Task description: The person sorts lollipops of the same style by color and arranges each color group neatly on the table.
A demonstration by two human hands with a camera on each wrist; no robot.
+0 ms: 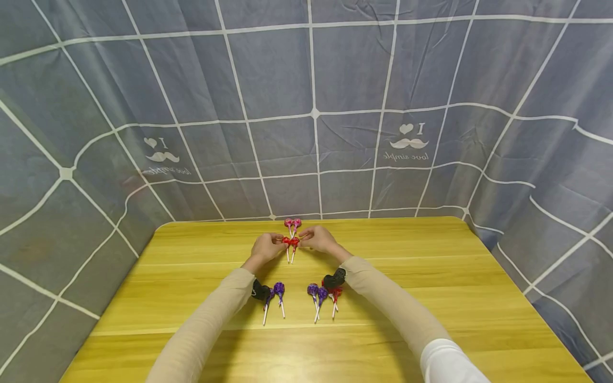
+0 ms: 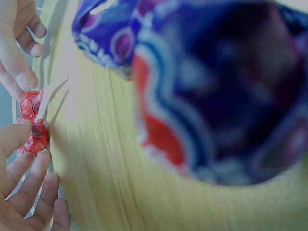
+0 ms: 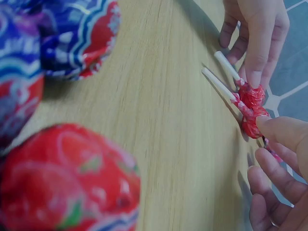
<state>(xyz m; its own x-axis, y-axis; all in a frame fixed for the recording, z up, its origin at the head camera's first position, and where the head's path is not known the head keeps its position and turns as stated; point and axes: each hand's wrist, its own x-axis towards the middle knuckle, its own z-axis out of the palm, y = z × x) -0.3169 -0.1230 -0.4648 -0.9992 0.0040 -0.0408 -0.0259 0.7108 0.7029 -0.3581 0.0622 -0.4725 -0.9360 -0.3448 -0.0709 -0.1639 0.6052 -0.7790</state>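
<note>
Two red-wrapped lollipops lie side by side near the table's far edge, white sticks toward me. My left hand (image 1: 267, 247) pinches the left red lollipop (image 1: 286, 241) by its head between thumb and fingers. From the other side my right hand (image 1: 318, 239) pinches the right red lollipop (image 1: 295, 242) with thumb and forefinger, the remaining fingers loosely bent. The two heads touch in the right wrist view. Just behind them lie two pink lollipops (image 1: 297, 222), their sticks running toward the red heads.
Nearer me, purple lollipops (image 1: 279, 289) lie beneath the left wrist, one partly hidden by the black wrist camera (image 1: 261, 290). Under the right wrist are more purple lollipops (image 1: 313, 289) and red ones (image 1: 337, 293). A grey curtain (image 1: 282, 143) hangs behind the wooden table (image 1: 407, 319).
</note>
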